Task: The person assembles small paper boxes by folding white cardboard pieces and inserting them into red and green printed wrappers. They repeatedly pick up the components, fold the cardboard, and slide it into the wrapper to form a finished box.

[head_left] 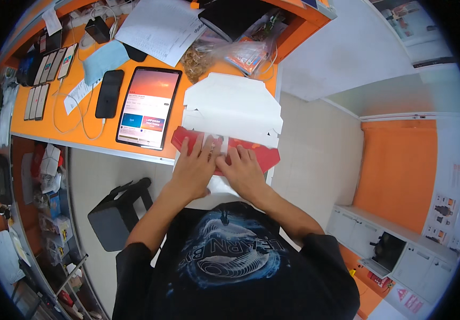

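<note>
head view: both hands press flat on a red and white cardboard box [230, 120] lying unfolded at the near edge of the orange desk [182, 88]. the left hand [194, 164] lies with fingers spread apart on the red flap, the right hand [244, 169] just beside it, fingers together and flat, gripping nothing. a lit tablet [149, 108] lies to the left of the box, a black phone [109, 93] further left. a black stool [119, 212] stands below the desk.

Just the one head cam here, fisheye, looking straight down.
I'm close above the orange desk [75, 125] upper left; floor [320, 154] fills the right.
</note>
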Demonstrator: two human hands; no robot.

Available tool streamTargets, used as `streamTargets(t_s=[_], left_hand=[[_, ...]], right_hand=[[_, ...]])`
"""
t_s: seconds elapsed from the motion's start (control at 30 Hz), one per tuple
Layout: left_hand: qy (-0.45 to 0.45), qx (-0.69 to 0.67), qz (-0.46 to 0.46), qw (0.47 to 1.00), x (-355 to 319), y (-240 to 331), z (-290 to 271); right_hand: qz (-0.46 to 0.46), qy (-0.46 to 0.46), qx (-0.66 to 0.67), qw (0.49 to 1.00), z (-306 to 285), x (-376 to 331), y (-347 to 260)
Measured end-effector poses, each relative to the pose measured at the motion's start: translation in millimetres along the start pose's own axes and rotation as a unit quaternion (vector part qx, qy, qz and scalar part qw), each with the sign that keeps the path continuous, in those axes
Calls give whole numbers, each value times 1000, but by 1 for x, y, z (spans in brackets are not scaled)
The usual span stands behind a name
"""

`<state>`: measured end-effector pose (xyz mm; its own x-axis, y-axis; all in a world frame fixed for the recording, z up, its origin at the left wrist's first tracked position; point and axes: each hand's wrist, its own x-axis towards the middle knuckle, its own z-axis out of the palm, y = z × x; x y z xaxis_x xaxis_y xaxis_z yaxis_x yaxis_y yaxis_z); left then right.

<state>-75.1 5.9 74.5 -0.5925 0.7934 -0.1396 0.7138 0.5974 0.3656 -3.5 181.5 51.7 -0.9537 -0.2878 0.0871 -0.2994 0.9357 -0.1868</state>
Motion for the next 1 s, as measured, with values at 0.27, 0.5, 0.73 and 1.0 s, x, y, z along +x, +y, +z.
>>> streamTargets(t_s=[0.27,0.5,0.73,1.0], left_hand=[[96,79,51,991,7,-19,36],[28,75,50,996,4,-13,50],[3,49,63,997,7,-19,57],[384,-10,-44,922,-22,31,30]], right_hand=[[71,-24,11,997,-1,7,-14],[59,-48,-13,997,24,-8,-18],[48,-73,-6,996,39,-11,-14],[55,-230,147,961,-48,64,38]])
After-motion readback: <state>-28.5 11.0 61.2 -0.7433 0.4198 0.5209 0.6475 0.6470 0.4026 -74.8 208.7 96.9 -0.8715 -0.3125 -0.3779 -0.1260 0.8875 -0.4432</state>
